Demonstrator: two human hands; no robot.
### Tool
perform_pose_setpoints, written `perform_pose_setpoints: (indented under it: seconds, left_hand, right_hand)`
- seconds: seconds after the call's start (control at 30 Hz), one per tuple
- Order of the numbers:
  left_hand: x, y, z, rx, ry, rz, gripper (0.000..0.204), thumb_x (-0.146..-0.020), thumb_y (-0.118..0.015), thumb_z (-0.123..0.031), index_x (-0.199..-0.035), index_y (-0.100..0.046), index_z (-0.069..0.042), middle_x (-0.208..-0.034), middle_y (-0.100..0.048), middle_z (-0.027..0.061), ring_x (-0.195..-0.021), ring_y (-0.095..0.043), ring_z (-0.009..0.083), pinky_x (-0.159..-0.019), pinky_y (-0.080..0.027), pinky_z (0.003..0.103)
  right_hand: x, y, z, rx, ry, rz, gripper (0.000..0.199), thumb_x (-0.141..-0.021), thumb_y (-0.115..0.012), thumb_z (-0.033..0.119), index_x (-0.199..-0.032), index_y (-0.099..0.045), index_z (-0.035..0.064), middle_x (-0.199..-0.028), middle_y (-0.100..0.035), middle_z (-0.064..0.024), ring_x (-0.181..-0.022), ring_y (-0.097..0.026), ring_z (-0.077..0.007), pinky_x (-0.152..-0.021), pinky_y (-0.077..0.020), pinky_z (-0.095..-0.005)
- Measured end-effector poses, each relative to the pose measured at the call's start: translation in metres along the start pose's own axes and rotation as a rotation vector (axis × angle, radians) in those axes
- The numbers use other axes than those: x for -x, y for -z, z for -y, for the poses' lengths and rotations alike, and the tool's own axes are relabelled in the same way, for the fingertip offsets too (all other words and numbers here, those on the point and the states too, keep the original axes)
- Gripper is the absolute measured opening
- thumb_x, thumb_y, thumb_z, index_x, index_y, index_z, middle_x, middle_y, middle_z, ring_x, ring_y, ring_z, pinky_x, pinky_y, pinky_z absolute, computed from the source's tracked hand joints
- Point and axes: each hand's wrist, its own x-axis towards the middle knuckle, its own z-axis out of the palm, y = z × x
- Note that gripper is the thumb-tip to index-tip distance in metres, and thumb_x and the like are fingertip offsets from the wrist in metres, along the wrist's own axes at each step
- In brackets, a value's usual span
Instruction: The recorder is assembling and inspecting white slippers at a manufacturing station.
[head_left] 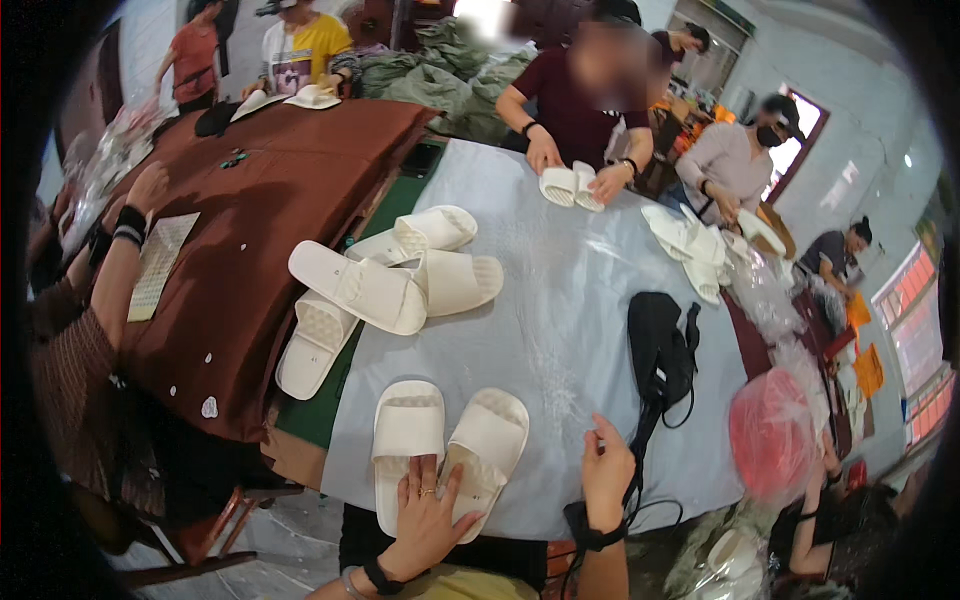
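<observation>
Left hand (428,510) on slippers (447,450), seemingly flat.

Matt foam-like slippers on a smooth, pale table cover

The cream slippers (447,445) under the left hand (425,515) look like soft moulded foam, matt, with a dimpled footbed. The table (560,330) wears a smooth grey-blue sheet with a faint sheen; to the left lies brown cloth (260,200). The black pouch (658,350) looks like woven fabric; the red bag (770,430) is thin, glossy plastic.
</observation>
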Motion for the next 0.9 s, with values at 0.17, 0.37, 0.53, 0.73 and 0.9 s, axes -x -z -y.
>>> perform_pose_setpoints:
  seconds: [0.17,0.37,0.53,0.73,0.9]
  left_hand:
    - [-0.003,0.001,-0.006,-0.102,0.047,-0.041,0.067,-0.077,-0.058,-0.046,-0.128,-0.039,-0.006,-0.131,-0.026,0.0311,-0.121,-0.025,0.0477,-0.094,-0.024,0.054]
    - [-0.012,-0.009,-0.016,-0.069,0.029,-0.101,0.065,-0.077,-0.061,-0.040,-0.127,-0.039,-0.004,-0.132,-0.025,0.0312,-0.122,-0.023,0.0470,-0.092,-0.024,0.055]
    - [0.008,-0.001,-0.032,0.245,0.045,-0.130,0.048,-0.082,-0.058,-0.030,-0.119,-0.046,-0.003,-0.126,-0.033,0.0280,-0.115,-0.035,0.0419,-0.087,-0.035,0.046]
    - [-0.007,0.005,-0.047,1.111,0.212,0.519,0.028,-0.091,-0.048,-0.023,-0.106,-0.055,0.000,-0.098,-0.058,0.0143,-0.088,-0.056,0.0202,-0.076,-0.045,0.029]
    - [-0.032,-0.007,-0.046,1.545,0.467,0.460,0.025,-0.092,-0.046,-0.020,-0.107,-0.052,-0.001,-0.074,-0.055,0.0033,-0.068,-0.055,0.0106,-0.063,-0.045,0.022]
  right_hand:
    - [0.040,0.032,0.001,-0.241,0.089,-0.417,0.016,-0.076,-0.047,-0.002,-0.087,-0.058,0.0000,-0.073,-0.050,-0.0140,-0.060,-0.048,-0.0239,-0.053,-0.0378,-0.0305]
    - [0.123,0.045,0.013,-0.119,0.321,0.239,0.025,-0.066,-0.056,0.000,-0.087,-0.062,0.0111,-0.064,-0.053,-0.0084,-0.052,-0.053,-0.0236,-0.047,-0.0415,-0.0317]
    - [0.144,0.042,0.012,-0.326,-0.142,0.418,0.018,-0.082,-0.058,0.007,-0.101,-0.057,0.0049,-0.077,-0.061,-0.0074,-0.063,-0.059,-0.0140,-0.053,-0.0457,-0.0242]
    - [0.136,0.037,0.015,-0.822,-0.452,0.661,0.022,-0.084,-0.059,0.014,-0.103,-0.056,0.0024,-0.085,-0.063,-0.0068,-0.070,-0.060,-0.0098,-0.057,-0.0468,-0.0208]
    - [0.112,0.059,0.014,-0.429,0.110,0.805,0.021,-0.084,-0.058,0.020,-0.099,-0.057,0.0060,-0.080,-0.062,-0.0111,-0.073,-0.062,-0.0226,-0.064,-0.0468,-0.0312]
